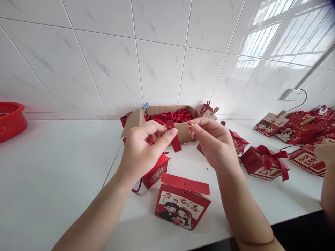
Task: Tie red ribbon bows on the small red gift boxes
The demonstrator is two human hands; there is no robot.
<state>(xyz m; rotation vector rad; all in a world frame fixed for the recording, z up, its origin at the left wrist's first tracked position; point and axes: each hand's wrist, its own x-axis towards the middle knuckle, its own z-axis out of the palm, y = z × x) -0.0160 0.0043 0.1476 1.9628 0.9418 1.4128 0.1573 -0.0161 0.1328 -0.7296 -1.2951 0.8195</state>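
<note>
Between its thumb and fingers, my left hand [146,146] pinches a dark red strap [176,142] with a small hole near its upper end. To the right, my right hand [216,141] holds a tiny gold fastener [192,126] at its fingertips, apart from the strap. Below both hands stands a red printed box [180,207] with a couple drawn on its front and a hole in its top flap. Another red box [156,172] with a cord sits behind it, partly under my left hand. A loose gold fastener [207,168] lies on the white table.
A cardboard box [183,131] of red ribbons stands by the tiled wall. Ribboned boxes [261,162] and flat red boxes [294,129] lie at right, near another person's hand [326,151]. A red basin [13,122] is at far left.
</note>
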